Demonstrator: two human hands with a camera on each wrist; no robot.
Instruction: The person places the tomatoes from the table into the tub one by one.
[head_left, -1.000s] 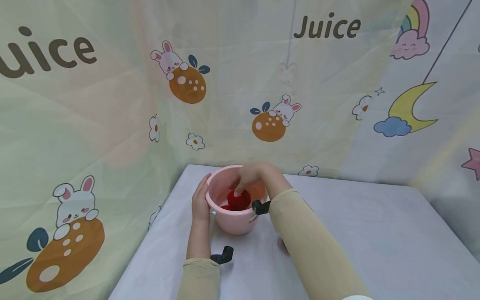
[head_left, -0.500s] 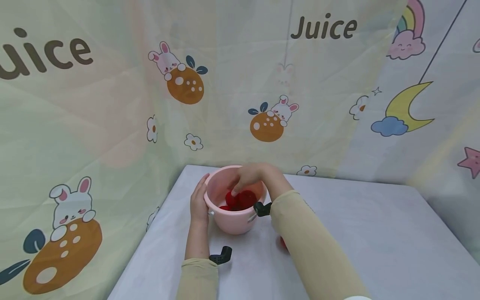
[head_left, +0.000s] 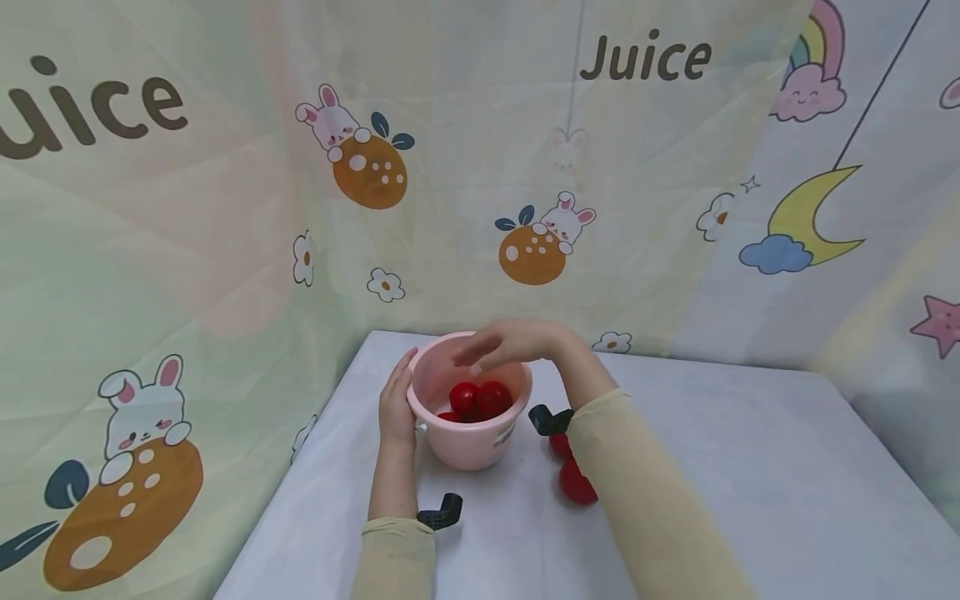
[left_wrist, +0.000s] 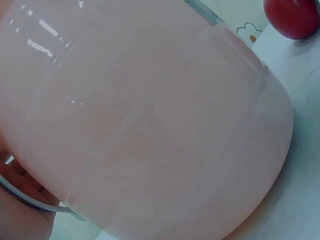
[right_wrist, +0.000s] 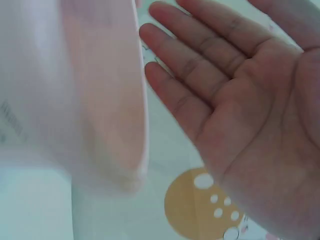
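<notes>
A pink bucket [head_left: 468, 446] with a thin handle [left_wrist: 30, 200] stands upright near the table's back left. Red, shiny, round fruits [head_left: 495, 401] lie inside at the bottom. My left hand [head_left: 397, 408] rests against the bucket's left outer side, fingers laid along the wall up to the rim; the left wrist view shows only part of it, behind the handle. My right hand [head_left: 513, 343] hovers over the bucket's back right rim and opening. In the right wrist view its palm and fingers [right_wrist: 195, 70] are spread out straight, holding nothing.
Two more red round fruits [head_left: 577, 482] sit on the white-covered table [head_left: 712, 467] right of the bucket, partly behind my right sleeve [head_left: 652, 492]. Printed cloth walls [head_left: 450, 250] rise behind the table and at its left.
My right hand has let go of a red fruit inside the bucket and risen out, shifting right. The fruits on the table show more now. My left hand stays at the bucket.
</notes>
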